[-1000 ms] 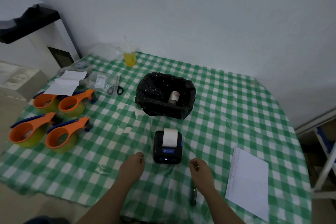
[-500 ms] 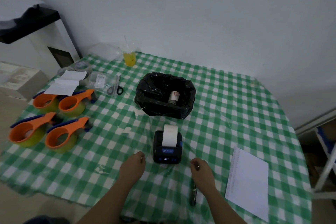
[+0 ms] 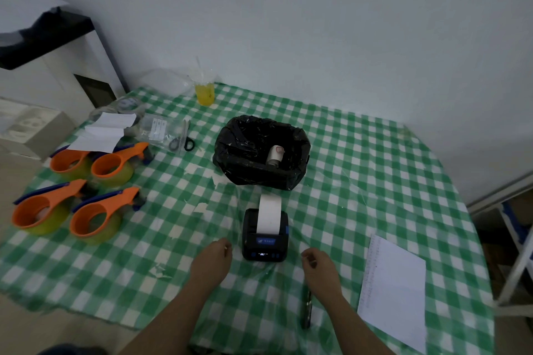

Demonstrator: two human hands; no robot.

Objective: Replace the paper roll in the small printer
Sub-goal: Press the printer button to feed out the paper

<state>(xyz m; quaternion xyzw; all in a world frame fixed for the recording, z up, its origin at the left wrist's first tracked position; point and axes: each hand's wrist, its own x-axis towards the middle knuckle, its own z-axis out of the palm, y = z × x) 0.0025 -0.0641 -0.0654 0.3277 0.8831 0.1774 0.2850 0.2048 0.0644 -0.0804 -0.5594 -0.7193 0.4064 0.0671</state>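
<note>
Centrally, left hand (image 3: 212, 261) and right hand (image 3: 320, 266): loosely curled grips holding nothing, resting on the checked-cloth surface (image 3: 360, 181) either side of the boxy black printer (image 3: 264, 235); its white paper strip (image 3: 269, 213) protrudes further than before. Spent roll (image 3: 275, 155) lies in glossy black-lined bin (image 3: 261, 153) beyond.

Four orange plastic tape dispensers (image 3: 78, 193) with yellowish rolls sit in two pairs at the left of the green-and-white checked worktop (image 3: 360, 181). Behind them lie a folded white paper (image 3: 103, 132), a clear plastic bag (image 3: 157, 130) and black-handled scissors (image 3: 184, 140). A yellow drink in a clear cup (image 3: 204, 92) stands at the far edge. A white printed sheet (image 3: 395, 294) lies near the right, a dark pen (image 3: 306, 308) just left of it.
</note>
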